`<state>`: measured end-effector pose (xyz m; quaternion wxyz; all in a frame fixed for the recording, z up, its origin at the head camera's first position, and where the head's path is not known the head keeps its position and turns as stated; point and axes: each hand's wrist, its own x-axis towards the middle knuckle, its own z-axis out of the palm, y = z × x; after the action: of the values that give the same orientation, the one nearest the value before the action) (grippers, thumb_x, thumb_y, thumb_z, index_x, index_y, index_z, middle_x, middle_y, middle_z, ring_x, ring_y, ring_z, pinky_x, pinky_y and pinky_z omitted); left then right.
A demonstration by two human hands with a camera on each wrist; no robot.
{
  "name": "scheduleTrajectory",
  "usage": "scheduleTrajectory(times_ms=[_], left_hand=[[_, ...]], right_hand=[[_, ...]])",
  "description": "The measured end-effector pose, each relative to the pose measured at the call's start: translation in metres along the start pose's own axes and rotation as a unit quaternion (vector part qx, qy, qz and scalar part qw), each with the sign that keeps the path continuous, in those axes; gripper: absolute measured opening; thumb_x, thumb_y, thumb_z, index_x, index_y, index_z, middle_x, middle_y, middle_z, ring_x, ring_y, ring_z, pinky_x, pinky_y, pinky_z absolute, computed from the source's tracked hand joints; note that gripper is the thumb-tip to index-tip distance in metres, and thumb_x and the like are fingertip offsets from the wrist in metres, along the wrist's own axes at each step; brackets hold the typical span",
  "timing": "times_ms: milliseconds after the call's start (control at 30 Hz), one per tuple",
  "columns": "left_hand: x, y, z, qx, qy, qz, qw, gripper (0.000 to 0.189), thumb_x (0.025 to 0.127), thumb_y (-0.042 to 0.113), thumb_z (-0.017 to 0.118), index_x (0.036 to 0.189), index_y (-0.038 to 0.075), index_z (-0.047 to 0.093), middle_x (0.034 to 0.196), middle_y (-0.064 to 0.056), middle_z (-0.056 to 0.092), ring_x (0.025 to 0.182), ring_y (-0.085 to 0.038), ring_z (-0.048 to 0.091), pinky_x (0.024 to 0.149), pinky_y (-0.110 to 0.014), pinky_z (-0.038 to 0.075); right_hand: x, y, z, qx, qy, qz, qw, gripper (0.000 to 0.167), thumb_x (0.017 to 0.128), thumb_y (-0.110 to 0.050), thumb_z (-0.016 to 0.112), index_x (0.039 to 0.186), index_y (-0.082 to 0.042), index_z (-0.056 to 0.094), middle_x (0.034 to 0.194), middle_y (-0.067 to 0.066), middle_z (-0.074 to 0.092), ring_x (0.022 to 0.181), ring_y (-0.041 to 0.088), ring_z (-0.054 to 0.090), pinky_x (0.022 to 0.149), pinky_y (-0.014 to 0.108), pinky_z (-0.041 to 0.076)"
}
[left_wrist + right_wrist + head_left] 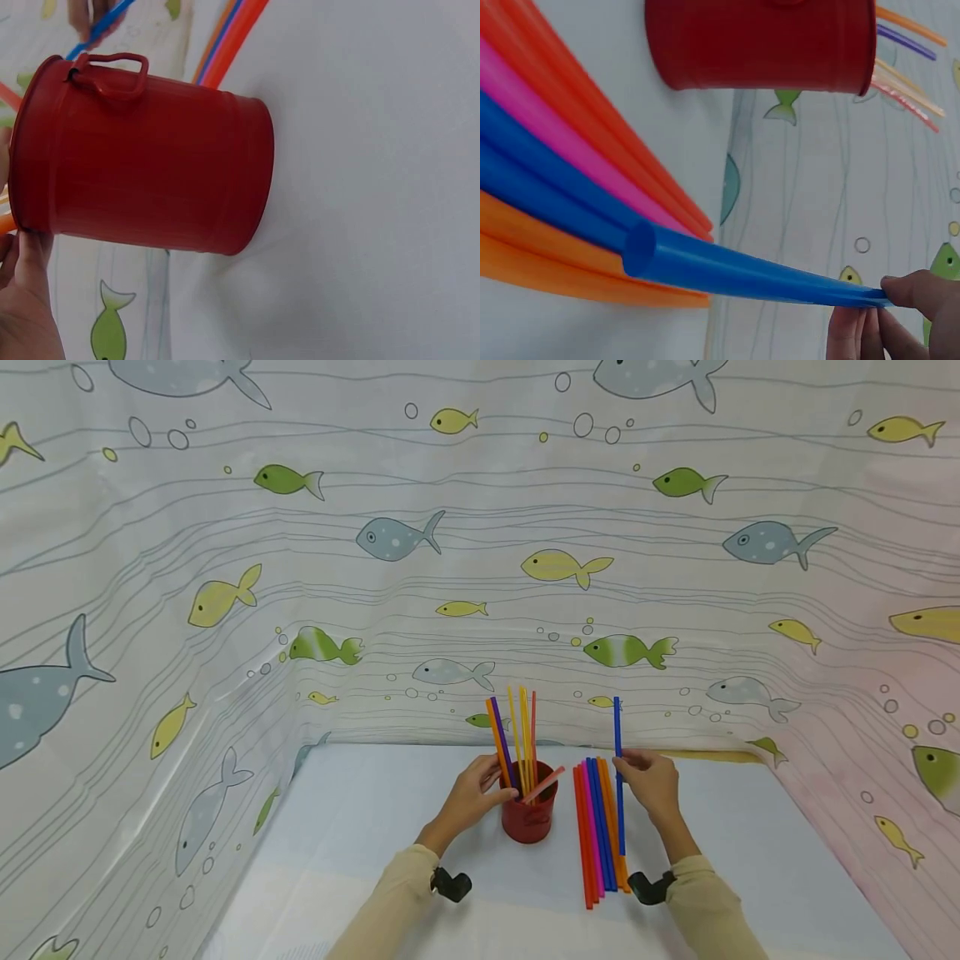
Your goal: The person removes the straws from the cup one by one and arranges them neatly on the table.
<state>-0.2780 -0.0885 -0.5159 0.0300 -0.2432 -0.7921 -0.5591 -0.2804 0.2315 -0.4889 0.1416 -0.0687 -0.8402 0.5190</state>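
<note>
Blue straw (620, 806) pinched in right hand (652, 782), (longer end below fingertips (901, 290)), left hand (468, 793) gripping red bucket (527, 824) up top

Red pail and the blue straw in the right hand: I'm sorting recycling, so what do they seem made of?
Red pail: probably painted metal, smooth and softly glossy; the bent-rod loop handle suggests it, though plastic can't be ruled out.
Blue straw in the right hand: seemingly plastic, smooth with a slight sheen; its hollow end and highlights suggest it.

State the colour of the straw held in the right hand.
The straw is blue, seen best in the right wrist view.
</note>
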Motion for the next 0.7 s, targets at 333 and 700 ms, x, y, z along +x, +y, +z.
scheduleTrajectory(times_ms=[333,700], left_hand=[[0.0,0.003,0.0,-0.009,-0.003,0.0,1.0,0.071,0.083,0.022,0.078,0.143,0.003,0.045,0.132,-0.011,0.05,0.128,-0.023,0.05,0.102,-0.032,0.044],[0.0,0.003,-0.001,0.006,0.006,0.007,0.9999,0.074,0.081,0.023,0.079,0.144,0.005,0.045,0.131,-0.009,0.05,0.129,-0.02,0.05,0.101,-0.025,0.044]], right_hand=[[-0.001,0.024,0.003,-0.019,-0.03,0.037,0.9987,0.037,0.091,-0.023,0.071,0.113,0.006,0.068,0.1,0.02,0.07,0.077,0.024,0.071,0.074,0.035,0.061],[-0.007,0.041,0.003,-0.057,-0.073,0.084,0.9922,0.039,0.091,-0.022,0.069,0.114,0.008,0.067,0.107,0.026,0.067,0.08,0.027,0.07,0.078,0.042,0.06]])
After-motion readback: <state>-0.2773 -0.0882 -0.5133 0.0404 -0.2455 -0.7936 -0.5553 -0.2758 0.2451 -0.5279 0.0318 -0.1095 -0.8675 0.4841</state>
